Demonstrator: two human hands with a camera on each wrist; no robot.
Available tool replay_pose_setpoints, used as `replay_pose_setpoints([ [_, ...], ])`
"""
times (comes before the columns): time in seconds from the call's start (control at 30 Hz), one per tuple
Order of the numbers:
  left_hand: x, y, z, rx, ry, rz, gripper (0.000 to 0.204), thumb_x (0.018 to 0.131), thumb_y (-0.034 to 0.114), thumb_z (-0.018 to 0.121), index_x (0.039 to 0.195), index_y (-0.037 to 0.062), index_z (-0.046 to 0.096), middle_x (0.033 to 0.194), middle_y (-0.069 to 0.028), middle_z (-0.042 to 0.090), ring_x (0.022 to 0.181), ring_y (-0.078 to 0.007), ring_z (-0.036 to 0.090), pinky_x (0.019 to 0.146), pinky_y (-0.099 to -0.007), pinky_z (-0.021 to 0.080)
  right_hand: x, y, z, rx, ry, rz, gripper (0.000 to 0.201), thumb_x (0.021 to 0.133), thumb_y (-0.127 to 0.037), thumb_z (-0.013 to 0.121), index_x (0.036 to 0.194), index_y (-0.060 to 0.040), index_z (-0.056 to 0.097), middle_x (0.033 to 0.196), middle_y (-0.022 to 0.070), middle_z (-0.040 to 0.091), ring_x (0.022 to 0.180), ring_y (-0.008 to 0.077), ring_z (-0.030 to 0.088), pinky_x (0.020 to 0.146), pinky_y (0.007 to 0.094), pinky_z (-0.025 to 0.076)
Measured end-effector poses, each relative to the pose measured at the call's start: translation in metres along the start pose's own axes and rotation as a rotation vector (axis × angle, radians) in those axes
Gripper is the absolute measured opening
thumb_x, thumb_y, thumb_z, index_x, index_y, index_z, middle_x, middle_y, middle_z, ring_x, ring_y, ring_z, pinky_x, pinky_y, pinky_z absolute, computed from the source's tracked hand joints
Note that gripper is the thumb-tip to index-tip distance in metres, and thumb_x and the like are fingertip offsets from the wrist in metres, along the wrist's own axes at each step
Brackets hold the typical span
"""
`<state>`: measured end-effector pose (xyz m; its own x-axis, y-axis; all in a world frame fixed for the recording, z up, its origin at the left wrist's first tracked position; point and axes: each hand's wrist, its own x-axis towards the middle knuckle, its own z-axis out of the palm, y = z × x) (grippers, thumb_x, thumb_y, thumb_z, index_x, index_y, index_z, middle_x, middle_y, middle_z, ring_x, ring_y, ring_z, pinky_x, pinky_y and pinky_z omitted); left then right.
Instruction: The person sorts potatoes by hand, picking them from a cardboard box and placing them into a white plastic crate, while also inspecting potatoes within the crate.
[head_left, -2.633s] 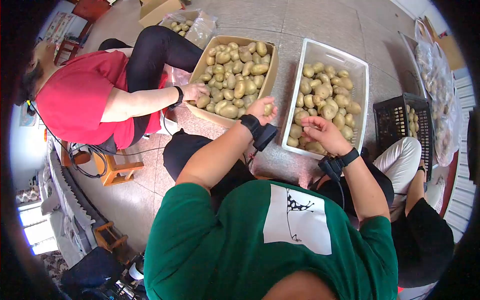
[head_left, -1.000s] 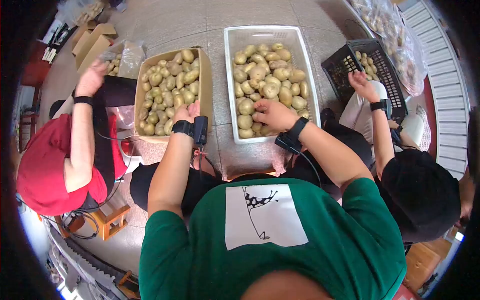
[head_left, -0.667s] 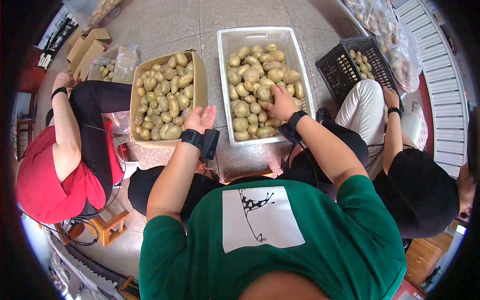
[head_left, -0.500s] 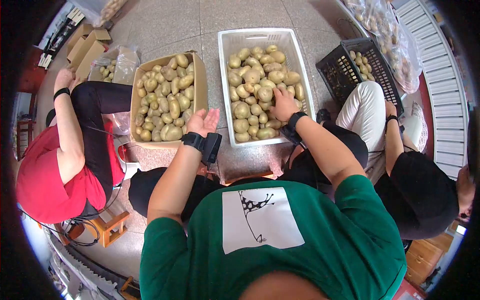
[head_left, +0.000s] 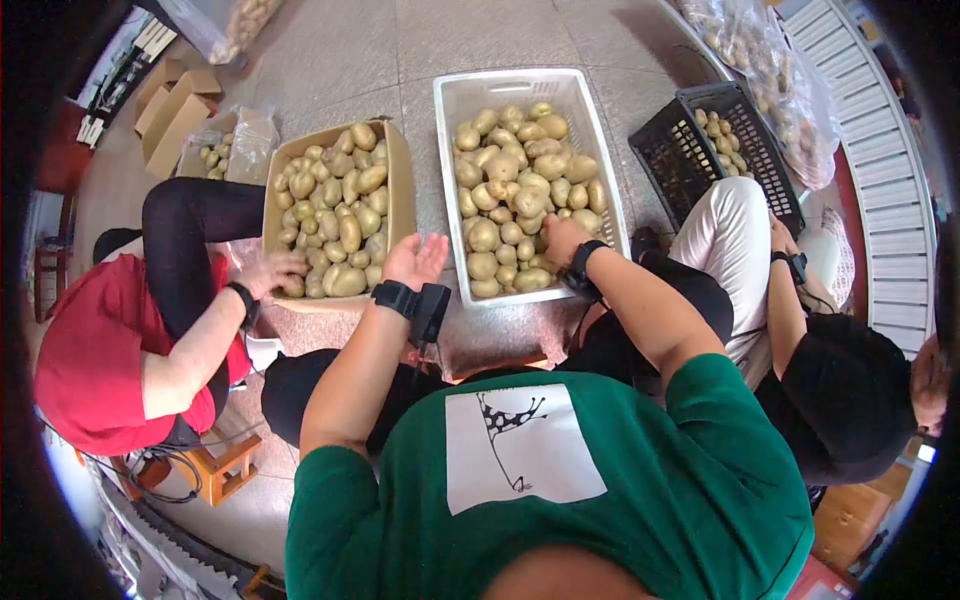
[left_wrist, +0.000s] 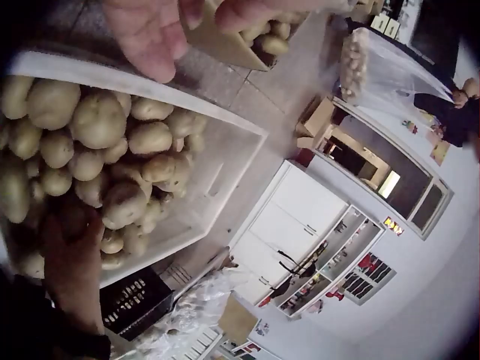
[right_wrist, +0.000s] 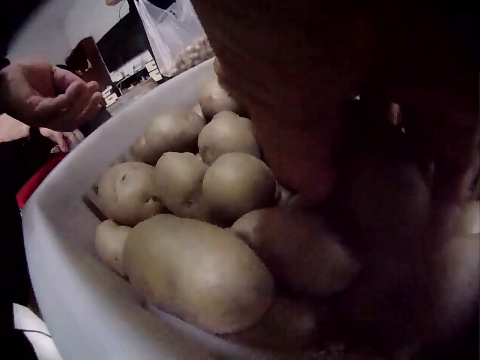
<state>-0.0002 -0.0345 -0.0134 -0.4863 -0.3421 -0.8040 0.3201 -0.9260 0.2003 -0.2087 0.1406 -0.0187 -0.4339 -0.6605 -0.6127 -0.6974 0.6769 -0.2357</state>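
My right hand [head_left: 566,242] reaches in over the near right rim of the white crate [head_left: 505,88], fingers down among the potatoes [head_left: 483,236]; I cannot tell whether it grasps one, because the fingertips are hidden and in shadow. My left hand [head_left: 415,263] is released, palm up and fingers loose, by the near right corner of the cardboard box [head_left: 402,190], outside the white crate.

Only a narrow strip of floor [head_left: 424,130] runs between box and white crate, while a wider gap parts that crate from the black crate [head_left: 665,150], which sits at an angle to my right. Tiles stretch on beyond the far rims. Inside the white crate, the heap stops short of the far wall, leaving that wall partly bare.

I count one white crate, one black crate and one cardboard box close by, all three holding potatoes, too heaped to number. Two other people sit beside me, one red shirt [head_left: 105,370], one black shirt [head_left: 845,395].
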Motion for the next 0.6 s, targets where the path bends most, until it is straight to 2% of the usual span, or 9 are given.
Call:
replay_pose_setpoints([
  [0.03,0.0,0.0,0.001,0.008,-0.011,-0.004,0.022,0.086,0.009,0.044,0.101,-0.0014,0.033,0.099,-0.0153,0.043,0.09,-0.0314,0.051,0.081,-0.0402,0.05,0.002,0.001,-0.002,0.001,-0.05,-0.005,0.044,0.067,-0.012,0.06,0.103,0.0057,0.041,0.107,0.0266,0.048,0.098,0.0381,0.051,0.08,0.0377,0.046],
  [0.1,-0.003,-0.003,0.005,-0.023,0.042,-0.028,0.021,0.086,0.009,0.044,0.101,-0.0011,0.034,0.099,-0.0146,0.043,0.09,-0.0316,0.052,0.081,-0.0395,0.05,-0.012,-0.006,-0.005,-0.168,0.017,-0.114,0.042,0.065,-0.015,0.062,0.098,0.0055,0.047,0.095,0.0232,0.056,0.092,0.034,0.055,0.077,0.0379,0.047],
  [0.13,-0.011,-0.005,0.013,-0.024,0.103,-0.023,0.01,0.083,0.006,0.045,0.09,-0.0015,0.041,0.097,-0.0168,0.049,0.092,-0.0314,0.052,0.08,-0.0397,0.049,-0.008,-0.004,0.001,-0.081,0.042,-0.124,0.04,0.065,-0.017,0.061,0.096,0.0051,0.049,0.093,0.023,0.057,0.09,0.0335,0.056,0.077,0.0375,0.047],
  [0.23,-0.005,-0.006,0.005,0.067,0.015,-0.038,0.021,0.084,0.008,0.046,0.1,-0.0005,0.035,0.097,-0.014,0.044,0.089,-0.0307,0.051,0.08,-0.0398,0.05,-0.011,-0.012,0.004,-0.026,0.024,-0.13,0.041,0.065,-0.023,0.061,0.095,0.0027,0.05,0.088,0.0217,0.059,0.086,0.0341,0.057,0.075,0.0391,0.046],
  [0.3,0.0,-0.009,0.003,0.088,-0.008,-0.057,0.02,0.084,0.007,0.047,0.099,0.0003,0.036,0.096,-0.014,0.045,0.088,-0.0306,0.052,0.079,-0.0399,0.05,-0.013,-0.014,0.006,0.019,0.041,-0.108,0.042,0.066,-0.024,0.059,0.094,0.005,0.049,0.089,0.0231,0.059,0.085,0.0346,0.058,0.074,0.0394,0.046],
  [0.43,0.007,-0.019,-0.003,0.095,0.02,-0.025,0.019,0.082,0.007,0.05,0.096,-0.0005,0.039,0.094,-0.0131,0.048,0.086,-0.0292,0.053,0.077,-0.0389,0.05,-0.026,-0.02,-0.008,0.123,0.061,-0.253,0.048,0.065,-0.024,0.059,0.102,0.0045,0.047,0.09,0.0247,0.058,0.087,0.0359,0.057,0.076,0.0388,0.046],
  [0.5,0.018,-0.017,-0.02,0.072,-0.1,-0.172,0.019,0.079,0.009,0.054,0.092,0.0002,0.043,0.09,-0.0113,0.05,0.087,-0.0281,0.052,0.075,-0.0386,0.05,-0.019,-0.029,0.002,0.284,0.073,-0.176,0.053,0.065,-0.024,0.06,0.108,0.0027,0.046,0.093,0.0253,0.057,0.088,0.0357,0.056,0.077,0.0382,0.045],
  [0.57,0.011,-0.025,-0.016,0.155,-0.132,-0.139,0.019,0.077,0.012,0.058,0.089,0.002,0.046,0.088,-0.01,0.052,0.088,-0.0276,0.052,0.076,-0.0385,0.049,-0.032,-0.04,-0.006,0.355,0.213,-0.292,0.041,0.07,-0.025,0.056,0.101,0.0016,0.05,0.084,0.0249,0.059,0.08,0.0338,0.059,0.07,0.04,0.047],
  [0.6,0.002,-0.029,-0.008,0.187,-0.105,-0.146,0.02,0.077,0.014,0.058,0.09,0.0029,0.046,0.091,-0.0097,0.052,0.089,-0.0279,0.051,0.079,-0.0393,0.047,-0.032,-0.043,-0.006,0.426,0.171,-0.3,0.044,0.071,-0.024,0.056,0.106,0.002,0.048,0.086,0.0247,0.059,0.081,0.0341,0.059,0.071,0.0397,0.047],
])
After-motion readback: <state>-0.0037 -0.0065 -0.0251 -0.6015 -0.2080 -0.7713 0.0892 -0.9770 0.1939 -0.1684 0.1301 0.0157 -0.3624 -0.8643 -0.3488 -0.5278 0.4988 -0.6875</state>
